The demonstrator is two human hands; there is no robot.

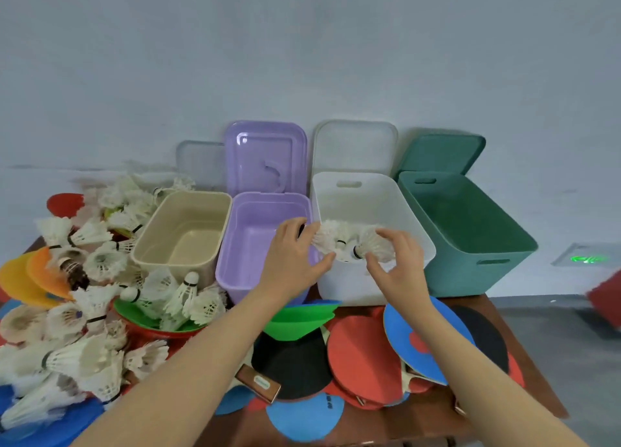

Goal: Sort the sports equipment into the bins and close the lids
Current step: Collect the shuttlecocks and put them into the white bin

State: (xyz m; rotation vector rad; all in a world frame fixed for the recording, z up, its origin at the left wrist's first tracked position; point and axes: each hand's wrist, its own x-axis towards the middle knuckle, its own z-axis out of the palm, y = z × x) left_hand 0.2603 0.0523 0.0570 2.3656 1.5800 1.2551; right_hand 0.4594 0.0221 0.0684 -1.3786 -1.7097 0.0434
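White feathers make up most of the load here: a heap of shuttlecocks (pixel 84 299) covers the left of the table (pixel 524 362), tangled among flat coloured discs (pixel 27 278), well apart from the open bins along the wall. These look very light and fragile; the feather skirts crush easily, so the firm cork end or a loose cupping hold seems the safest place to take them. Moving right, the beige bin (pixel 183 231) and purple bin (pixel 262 241) look bare inside. The left hand (pixel 292 258) hangs over the purple bin's right edge, fingers curled round a shuttlecock (pixel 327 236). Just beside it, the right hand (pixel 396 262) pinches another shuttlecock (pixel 373 245), both held above the white bin (pixel 369 204), into which they probably go. The green bin (pixel 463 231) stands furthest right, lid up. Near the front lie stiff, flat table-tennis paddles (pixel 363 356), best gripped by their handles.
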